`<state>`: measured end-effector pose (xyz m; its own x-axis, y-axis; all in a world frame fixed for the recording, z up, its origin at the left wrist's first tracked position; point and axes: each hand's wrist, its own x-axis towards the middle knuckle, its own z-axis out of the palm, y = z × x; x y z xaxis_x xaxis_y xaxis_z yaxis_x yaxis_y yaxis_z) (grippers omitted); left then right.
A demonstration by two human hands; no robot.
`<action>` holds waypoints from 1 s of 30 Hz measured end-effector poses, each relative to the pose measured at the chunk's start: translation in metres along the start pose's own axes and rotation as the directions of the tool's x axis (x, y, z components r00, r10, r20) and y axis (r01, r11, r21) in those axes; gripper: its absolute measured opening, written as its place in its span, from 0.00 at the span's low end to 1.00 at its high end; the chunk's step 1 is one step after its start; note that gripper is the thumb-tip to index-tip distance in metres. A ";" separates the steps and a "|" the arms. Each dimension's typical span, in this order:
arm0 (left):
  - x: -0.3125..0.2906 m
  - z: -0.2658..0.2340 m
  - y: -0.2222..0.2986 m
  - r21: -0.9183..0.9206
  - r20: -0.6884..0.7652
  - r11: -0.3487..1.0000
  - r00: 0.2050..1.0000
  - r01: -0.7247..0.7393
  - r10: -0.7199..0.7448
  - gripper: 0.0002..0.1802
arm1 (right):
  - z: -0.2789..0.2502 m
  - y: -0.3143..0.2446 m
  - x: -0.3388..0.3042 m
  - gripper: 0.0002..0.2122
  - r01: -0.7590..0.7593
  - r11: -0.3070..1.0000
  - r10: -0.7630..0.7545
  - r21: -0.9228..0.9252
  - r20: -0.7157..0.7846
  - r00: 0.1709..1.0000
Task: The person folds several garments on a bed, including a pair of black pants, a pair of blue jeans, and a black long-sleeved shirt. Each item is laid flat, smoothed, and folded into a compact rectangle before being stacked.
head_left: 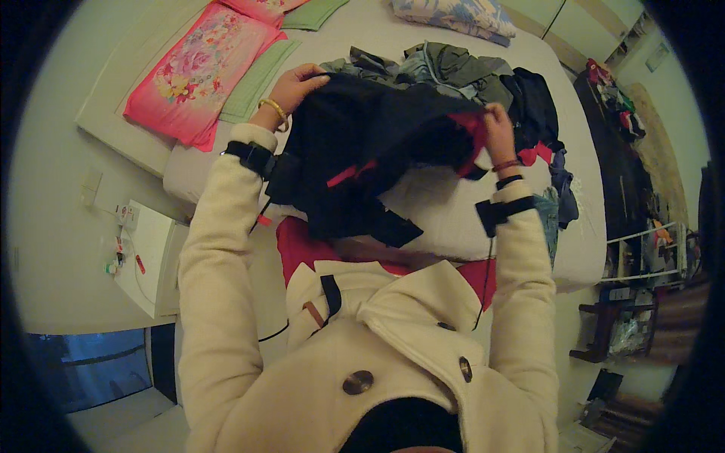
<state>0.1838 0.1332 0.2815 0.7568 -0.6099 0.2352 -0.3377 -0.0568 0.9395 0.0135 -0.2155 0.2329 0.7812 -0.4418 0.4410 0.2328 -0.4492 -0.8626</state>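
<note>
1. Plainly, both hands are closed on one garment: the left hand has its fingers bent over the upper left corner, and the right hand pinches the right edge, fingers together on the cloth.
2. That dark garment, with red showing along its inside edge, is spread between the two hands above the near part of the bed. Its lower folds hang toward the person; whether they touch the sheet, I cannot tell.
3. Just beyond it lies a heap of grey-green clothes, and to the right of that a black and red bundle, near the right hand.
4. As for edges, the near side of the mattress runs just below the garment, with red cloth beside it. A bare stretch of pale sheet opens between the garment and the right forearm, and another lies at the bed's right side.
5. To the left, a pink floral pillow overlaps a green cloth, well apart from the garment; lower down stands a white bedside table.
6. On markings, a small white box by that table bears red print, too small to make out.
</note>
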 end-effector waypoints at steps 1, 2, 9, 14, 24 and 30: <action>0.008 -0.002 -0.007 0.060 -0.053 0.997 0.997 -0.046 0.049 0.10 | -0.007 -0.023 0.007 0.04 0.011 0.993 -0.020 0.118 0.080 0.997; 0.017 -0.002 -0.011 0.133 -0.121 0.990 0.990 -0.054 0.071 0.10 | -0.011 -0.046 0.012 0.04 0.047 0.968 -0.091 0.247 0.170 0.981; 0.020 0.078 0.040 0.639 -0.209 0.701 0.805 -0.317 0.555 0.10 | -0.022 -0.117 0.022 0.05 -0.158 0.971 0.128 0.179 0.170 0.977; -0.047 0.157 0.038 -0.498 0.681 0.601 0.711 0.625 -0.175 0.35 | 0.023 -0.114 -0.013 0.07 -0.051 0.998 0.059 -0.045 0.205 0.977; -0.043 0.108 0.015 -0.777 0.163 0.455 0.837 0.435 -0.523 0.14 | 0.113 -0.134 -0.123 0.07 0.214 0.977 -0.189 -0.020 0.398 0.898; 0.013 0.039 0.118 -0.691 -0.300 0.694 0.954 -0.202 -0.020 0.12 | 0.082 -0.108 -0.076 0.11 0.273 0.939 -0.323 0.210 0.257 0.911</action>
<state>0.1319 0.0871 0.3861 0.8966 -0.3435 0.2797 -0.0009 0.6300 0.7766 -0.0232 -0.0704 0.2721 0.7853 -0.0583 0.6164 0.5537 -0.3796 -0.7412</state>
